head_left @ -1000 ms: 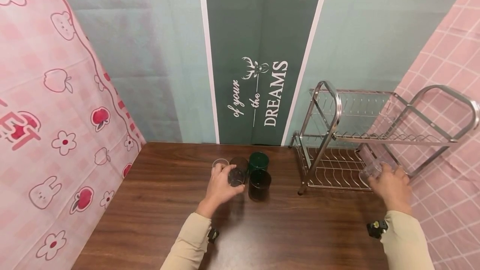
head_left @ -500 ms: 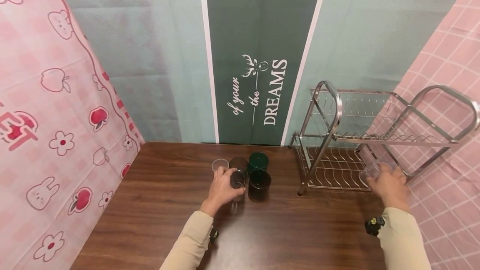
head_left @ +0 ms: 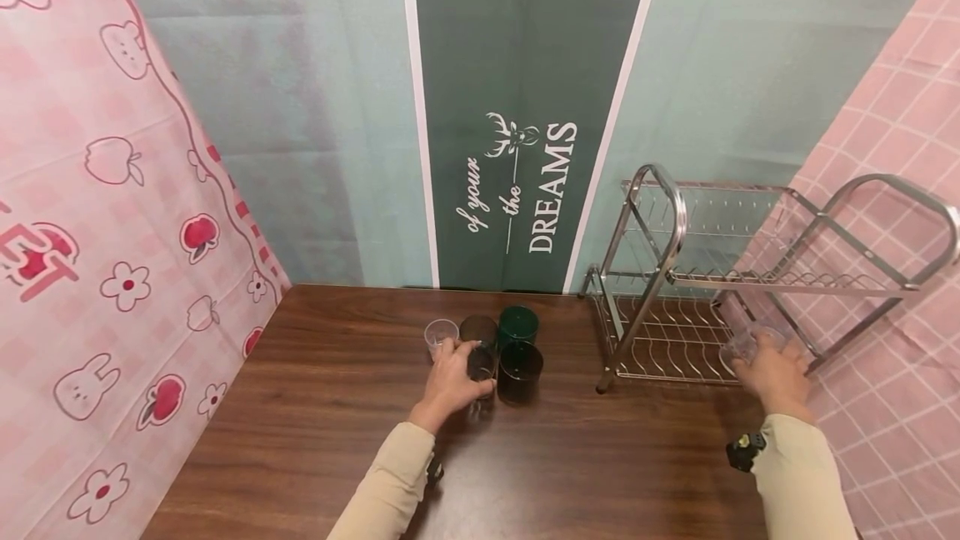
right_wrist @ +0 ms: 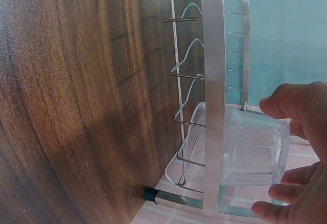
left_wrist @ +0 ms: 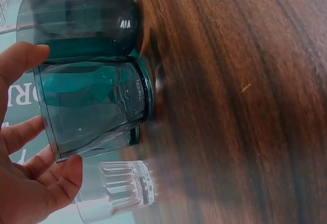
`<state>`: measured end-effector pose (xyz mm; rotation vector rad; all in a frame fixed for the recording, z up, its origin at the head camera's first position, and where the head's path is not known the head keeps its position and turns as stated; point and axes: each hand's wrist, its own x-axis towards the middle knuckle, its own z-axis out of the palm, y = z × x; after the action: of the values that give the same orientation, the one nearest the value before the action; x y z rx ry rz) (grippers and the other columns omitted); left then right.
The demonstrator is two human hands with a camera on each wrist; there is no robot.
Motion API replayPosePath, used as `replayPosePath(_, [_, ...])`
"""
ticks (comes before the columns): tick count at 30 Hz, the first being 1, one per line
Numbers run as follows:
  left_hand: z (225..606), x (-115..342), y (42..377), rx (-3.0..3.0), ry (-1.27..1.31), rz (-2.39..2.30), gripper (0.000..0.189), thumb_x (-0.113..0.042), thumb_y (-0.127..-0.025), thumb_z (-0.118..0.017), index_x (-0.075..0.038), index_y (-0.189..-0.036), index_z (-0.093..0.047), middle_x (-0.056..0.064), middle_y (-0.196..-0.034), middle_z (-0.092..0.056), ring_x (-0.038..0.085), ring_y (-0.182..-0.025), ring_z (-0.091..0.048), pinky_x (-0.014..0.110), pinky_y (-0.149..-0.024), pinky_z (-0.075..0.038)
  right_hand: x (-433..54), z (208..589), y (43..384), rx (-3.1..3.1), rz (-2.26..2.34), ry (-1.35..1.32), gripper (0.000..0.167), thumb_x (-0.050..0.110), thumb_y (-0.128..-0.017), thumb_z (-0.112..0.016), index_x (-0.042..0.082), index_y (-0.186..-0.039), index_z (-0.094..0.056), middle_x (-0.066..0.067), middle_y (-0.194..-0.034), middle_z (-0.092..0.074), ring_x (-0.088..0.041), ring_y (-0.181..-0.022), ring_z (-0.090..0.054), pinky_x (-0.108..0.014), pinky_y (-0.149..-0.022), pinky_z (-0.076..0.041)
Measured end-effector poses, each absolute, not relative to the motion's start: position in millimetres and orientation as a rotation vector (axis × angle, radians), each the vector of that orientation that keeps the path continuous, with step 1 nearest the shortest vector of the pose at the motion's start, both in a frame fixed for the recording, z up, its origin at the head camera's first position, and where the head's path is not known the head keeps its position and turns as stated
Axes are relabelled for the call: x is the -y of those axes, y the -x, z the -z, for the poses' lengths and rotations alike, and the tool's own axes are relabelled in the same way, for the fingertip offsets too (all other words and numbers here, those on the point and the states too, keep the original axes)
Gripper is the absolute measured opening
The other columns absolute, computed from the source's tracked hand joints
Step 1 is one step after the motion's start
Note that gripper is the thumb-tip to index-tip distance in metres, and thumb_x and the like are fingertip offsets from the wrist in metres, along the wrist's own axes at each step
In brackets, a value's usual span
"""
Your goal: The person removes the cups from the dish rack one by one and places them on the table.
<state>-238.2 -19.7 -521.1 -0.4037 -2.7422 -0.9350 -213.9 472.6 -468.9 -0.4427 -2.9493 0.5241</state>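
In the head view, my left hand (head_left: 453, 382) has its thumb and fingers about the rim of a smoky, see-through glass (left_wrist: 92, 106). That glass stands upright on the table, close beside a dark grey glass (head_left: 521, 373). A green glass (head_left: 518, 323) and a brownish glass (head_left: 477, 328) stand behind, and a small clear ribbed glass (left_wrist: 125, 183) is to the left. Over at the rack, my right hand (head_left: 776, 373) holds a clear cup (right_wrist: 253, 144) by its narrower end, the wider end against the wires of the lower tier. Part of it is behind a metal bar.
A two-tier metal dish rack (head_left: 675, 273) stands on the right side of the wooden table (head_left: 570, 465), against a pink checked cloth (head_left: 900, 357). A green hanging (head_left: 525, 40) backs the table, and a pink patterned cloth (head_left: 150, 273) borders the left.
My left hand has shifted slightly right with the smoky glass, nearer the dark grey one. My right hand has moved a little left, while its cup stays at the rack.
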Motion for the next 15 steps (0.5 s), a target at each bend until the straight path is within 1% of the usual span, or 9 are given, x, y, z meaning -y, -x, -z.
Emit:
replayPosePath(2, [521.8,19.0,237.6,2.74,0.405,0.935,0.069,-0.039,-0.062,-0.08,-0.006,-0.119,-0.061,0.01,-0.104,-0.046,0.028,-0.097,-0.046,0.04,-0.08,-0.043,-472.9,470.0,215.1,2.942,-0.531,0.425,0.071,0.024,-0.084,-0.059,-0.005,-0.137,-0.023,-0.054,-0.123,-0.008,-0.07,-0.104,-0.02,-0.071,-0.069,-0.031])
replayPosePath(6, [522.2,18.4,236.5,2.73,0.424,0.906,0.069,-0.039,-0.063,-0.08,-0.006,-0.121,-0.061,0.01,-0.105,-0.046,0.028,-0.098,-0.045,0.04,-0.081,-0.044,-473.3,470.7,218.1,2.939,-0.544,0.414,0.074,0.022,-0.083,-0.059,-0.007,-0.138,-0.019,-0.054,-0.12,-0.007,-0.069,-0.101,-0.021,-0.068,-0.068,-0.033])
replayPosePath(12, [522.2,18.3,235.8,2.745,0.448,0.858,0.069,-0.041,-0.065,-0.079,-0.006,-0.122,-0.061,0.012,-0.106,-0.046,0.028,-0.098,-0.044,0.039,-0.079,-0.044,-475.6,470.8,224.0,2.933,-0.58,0.436,0.083,0.019,-0.081,-0.06,-0.005,-0.142,-0.009,-0.053,-0.119,-0.002,-0.071,-0.105,-0.013,-0.071,-0.069,-0.031])
replayPosePath(15, [522.5,17.5,235.5,2.769,0.449,0.832,0.068,-0.043,-0.066,-0.078,-0.006,-0.121,-0.061,0.012,-0.105,-0.046,0.028,-0.096,-0.043,0.038,-0.077,-0.044,-478.4,471.5,227.3,2.941,-0.581,0.451,0.083,0.02,-0.082,-0.059,-0.006,-0.142,-0.008,-0.055,-0.118,0.0,-0.073,-0.105,-0.01,-0.072,-0.067,-0.032])
